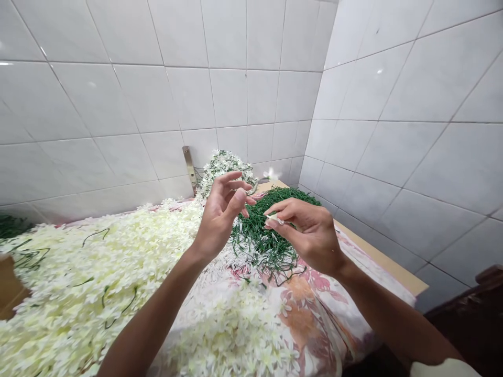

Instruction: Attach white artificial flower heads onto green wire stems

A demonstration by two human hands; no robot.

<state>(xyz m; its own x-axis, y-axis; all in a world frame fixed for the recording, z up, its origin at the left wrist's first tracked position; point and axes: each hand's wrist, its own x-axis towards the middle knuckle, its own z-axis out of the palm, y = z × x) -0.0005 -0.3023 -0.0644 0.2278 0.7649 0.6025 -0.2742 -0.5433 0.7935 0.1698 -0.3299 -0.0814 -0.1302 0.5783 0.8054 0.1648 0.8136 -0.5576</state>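
My left hand (222, 212) is raised above the table, its fingers curled with thumb and fingertips close together; what they hold, if anything, I cannot make out. My right hand (310, 233) pinches a small white flower piece (275, 219) between thumb and forefinger, a short way right of the left hand. Below and behind both hands lies a heap of thin green stems (271, 230). A broad pile of loose white flowers (90, 277) covers the table to the left and in front.
A floral cloth (314, 314) covers the table, whose wooden edge (385, 267) runs along the right. Assembled flower strands (223, 165) are heaped in the back corner beside a metal bracket (189, 167). White tiled walls close the back and right.
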